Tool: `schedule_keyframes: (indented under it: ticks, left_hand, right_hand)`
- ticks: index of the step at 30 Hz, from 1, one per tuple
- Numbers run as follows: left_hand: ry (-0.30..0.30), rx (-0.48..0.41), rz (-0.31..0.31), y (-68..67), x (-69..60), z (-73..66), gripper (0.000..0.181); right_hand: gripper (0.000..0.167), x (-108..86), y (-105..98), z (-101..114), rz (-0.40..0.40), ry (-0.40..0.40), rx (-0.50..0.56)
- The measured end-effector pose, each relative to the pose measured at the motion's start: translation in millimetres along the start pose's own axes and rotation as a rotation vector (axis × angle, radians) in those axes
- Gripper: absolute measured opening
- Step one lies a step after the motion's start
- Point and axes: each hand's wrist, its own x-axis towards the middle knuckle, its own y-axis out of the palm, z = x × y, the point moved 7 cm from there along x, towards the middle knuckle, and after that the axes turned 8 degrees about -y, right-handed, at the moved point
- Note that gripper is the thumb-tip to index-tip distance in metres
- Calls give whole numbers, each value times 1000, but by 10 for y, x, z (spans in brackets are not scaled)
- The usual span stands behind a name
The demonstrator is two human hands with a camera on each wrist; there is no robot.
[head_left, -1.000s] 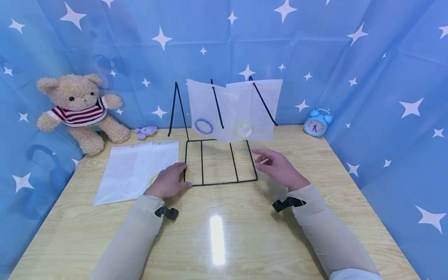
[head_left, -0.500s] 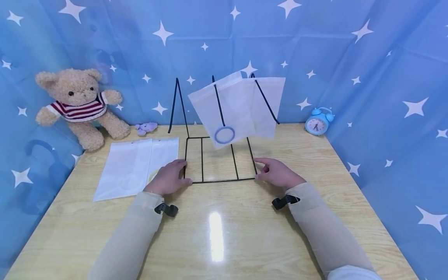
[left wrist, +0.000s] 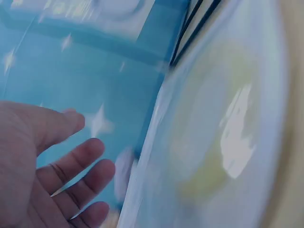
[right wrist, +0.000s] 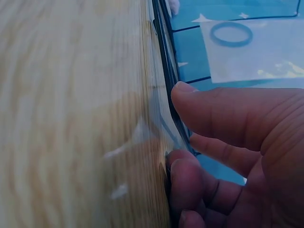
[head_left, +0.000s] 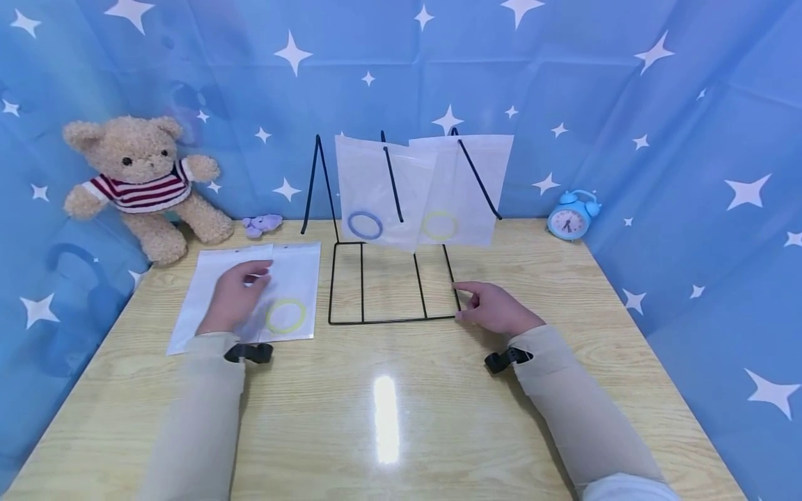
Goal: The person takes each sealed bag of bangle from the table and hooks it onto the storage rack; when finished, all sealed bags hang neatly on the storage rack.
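Observation:
A black wire rack [head_left: 362,284] stands on the table with three raised prongs. From two prongs hang translucent bags: one bag [head_left: 370,174] shows a blue ring [head_left: 365,235], the other bag [head_left: 473,181] a yellow ring [head_left: 456,226]. My right hand [head_left: 498,309] holds the rack's front right corner; in the right wrist view its thumb [right wrist: 204,109] meets the black wire. My left hand [head_left: 234,296], fingers loosely bent and holding nothing, is over two more bags lying flat at the left. The right-hand flat bag [head_left: 294,275] shows a yellow ring [head_left: 285,301].
A teddy bear [head_left: 140,170] in a striped top sits at the back left, beside a small purple toy [head_left: 262,225]. A blue alarm clock [head_left: 571,216] stands at the back right. Behind the wooden table [head_left: 438,410] hangs a blue curtain [head_left: 601,104] with white stars.
My left hand has left the rack's left corner and moved left over the flat bags. My right hand has come to the rack's right corner. The hanging blue-ring bag swung right, then back.

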Motion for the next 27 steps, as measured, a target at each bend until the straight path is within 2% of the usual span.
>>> schedule_keyframes:
  ticks: [3, 7, 13, 17, 19, 27]
  left_hand:
    - [-112, 22, 25, -231, -26, 258, 50]
    - [-261, 46, 96, -446, -99, 557, 65]
    - [-402, 72, 158, -628, -181, 819, 97]
    - [-464, 120, 183, -679, -207, 920, 116]
    - [-482, 146, 182, -706, -225, 941, 120]
    - [-568, 253, 160, -783, -332, 920, 129]
  right_hand:
    - [71, 5, 5, -5, 0, 6, 6]
    - [72, 11, -2, -9, 0, 8, 4]
    - [72, 3, 6, -23, 1, 16, 6]
    - [72, -9, 8, -1, 4, 19, 13]
    - [72, -17, 9, 11, 4, 19, 17]
    - [71, -16, 2, 19, -1, 14, 16]
